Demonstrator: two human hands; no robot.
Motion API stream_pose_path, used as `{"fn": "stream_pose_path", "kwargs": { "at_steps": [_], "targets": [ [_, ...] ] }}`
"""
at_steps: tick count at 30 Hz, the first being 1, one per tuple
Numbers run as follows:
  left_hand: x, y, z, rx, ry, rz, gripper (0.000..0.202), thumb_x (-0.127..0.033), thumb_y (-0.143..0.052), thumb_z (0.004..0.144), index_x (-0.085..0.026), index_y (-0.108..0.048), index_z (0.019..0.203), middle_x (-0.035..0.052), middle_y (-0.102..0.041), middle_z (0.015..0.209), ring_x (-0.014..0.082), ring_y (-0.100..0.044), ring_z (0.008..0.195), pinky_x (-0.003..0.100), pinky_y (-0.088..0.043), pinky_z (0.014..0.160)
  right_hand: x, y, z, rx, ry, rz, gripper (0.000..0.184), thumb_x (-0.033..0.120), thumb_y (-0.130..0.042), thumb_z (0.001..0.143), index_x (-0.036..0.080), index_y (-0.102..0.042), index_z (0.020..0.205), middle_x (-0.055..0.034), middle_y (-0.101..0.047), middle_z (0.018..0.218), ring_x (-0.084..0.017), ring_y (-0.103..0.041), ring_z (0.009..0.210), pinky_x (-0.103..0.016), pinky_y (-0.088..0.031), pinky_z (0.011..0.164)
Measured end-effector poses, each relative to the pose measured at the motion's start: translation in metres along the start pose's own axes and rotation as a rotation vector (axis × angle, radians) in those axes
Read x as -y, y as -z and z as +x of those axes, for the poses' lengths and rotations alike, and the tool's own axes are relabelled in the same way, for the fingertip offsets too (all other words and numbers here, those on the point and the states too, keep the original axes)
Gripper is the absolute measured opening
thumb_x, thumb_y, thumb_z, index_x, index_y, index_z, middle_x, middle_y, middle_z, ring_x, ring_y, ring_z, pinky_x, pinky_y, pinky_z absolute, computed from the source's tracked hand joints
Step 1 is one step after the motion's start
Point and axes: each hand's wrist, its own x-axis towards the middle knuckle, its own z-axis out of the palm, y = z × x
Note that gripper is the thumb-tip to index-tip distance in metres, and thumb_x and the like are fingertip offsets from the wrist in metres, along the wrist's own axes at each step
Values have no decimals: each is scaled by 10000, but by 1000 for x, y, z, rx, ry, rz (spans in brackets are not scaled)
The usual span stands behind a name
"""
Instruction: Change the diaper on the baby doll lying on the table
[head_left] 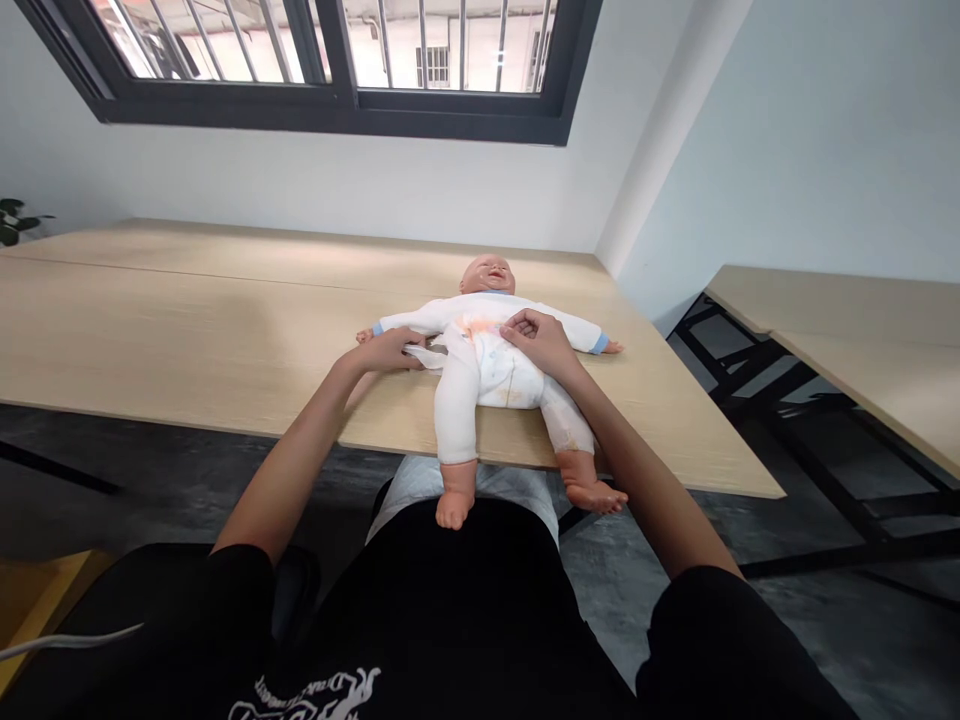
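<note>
A doll (pixel 491 306) is laid face up on a desk (pixel 225 330), its feet (pixel 455 497) hung over the edge. Beside the doll's waist, a white strip (pixel 428 357) is held in the grip of the left hand (pixel 391 350); the doll's printed diaper (pixel 508 380) is touched by the right hand (pixel 541 342). Beyond the doll, a barred window (pixel 461 116) is seen.

outfit: plain black tee (pixel 465 610), kinda roomy | left sleeve (pixel 244 590) + right sleeve (pixel 709 600): short, black too, hems round the elbows | chest print (pixel 307 697): white figure plus curved lettering, couldn't really read it | trousers (pixel 414 482): super pale, greyish-white, mostly hidden | forearms (pixel 304 450): were bare
</note>
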Motion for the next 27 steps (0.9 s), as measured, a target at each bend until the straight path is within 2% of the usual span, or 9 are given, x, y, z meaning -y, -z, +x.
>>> {"fn": "stream_pose_path", "kwargs": {
  "at_steps": [2, 4, 9, 12, 17, 22, 24, 27],
  "targets": [
    [2, 6, -6, 43, 22, -34, 401, -467, -619, 722, -173, -702, 980, 45, -706, 1016, 212, -609, 925, 258, -409, 798, 0, 0, 0, 6, 2, 8, 273, 422, -681, 678, 158, -664, 749, -36, -654, 741, -136, -524, 661, -280, -453, 657],
    [4, 8, -9, 69, 36, -50, 454, -482, -605, 751, -186, -712, 1079, 42, -718, 1079, 210, -620, 964, 257, -418, 837, 1, 0, -1, 6, 2, 4, 269, 418, -688, 683, 158, -666, 752, -36, -655, 741, -137, -526, 664, -278, -456, 657],
    [5, 0, -5, 13, 2, -101, 385, -469, -624, 708, -167, -693, 935, 56, -709, 1005, 219, -613, 953, 274, -438, 844, 2, 1, -2, -5, -1, -30, 234, 391, -692, 712, 164, -660, 757, -44, -673, 770, -144, -544, 690, -273, -465, 655],
    [-1, -8, -1, 5, -32, -113, 305, -429, -587, 715, -158, -656, 837, 53, -681, 900, 203, -590, 868, 273, -437, 793, 2, 1, -2, 0, 7, -33, 249, 407, -692, 712, 165, -660, 758, -46, -674, 773, -148, -548, 691, -275, -465, 651],
    [-10, -15, 0, -45, -57, -121, 243, -350, -529, 719, -158, -650, 806, 42, -657, 804, 181, -554, 769, 268, -428, 736, 3, 0, -2, -11, 10, -29, 241, 404, -687, 707, 169, -657, 751, -43, -670, 768, -148, -544, 687, -279, -470, 657],
    [-8, -10, -2, -156, 30, -70, 279, -403, -444, 794, -180, -559, 672, 30, -613, 716, 170, -522, 700, 281, -433, 713, 4, 0, -2, -5, 1, -31, 241, 405, -684, 701, 171, -658, 750, -34, -658, 744, -143, -529, 676, -278, -466, 656],
    [-6, -5, -4, -190, 91, -114, 316, -406, -388, 821, -184, -544, 660, 45, -647, 772, 187, -563, 763, 290, -460, 754, 3, 1, -2, -3, -3, -35, 256, 418, -678, 697, 169, -659, 753, -34, -654, 738, -143, -526, 669, -281, -464, 657],
    [-3, 3, -9, -128, 105, -169, 289, -362, -414, 772, -172, -629, 801, 49, -702, 901, 200, -612, 866, 295, -480, 826, 2, 2, -2, 5, 13, -48, 290, 450, -674, 702, 168, -659, 767, -43, -666, 765, -153, -547, 692, -288, -465, 669]
  ]
}}
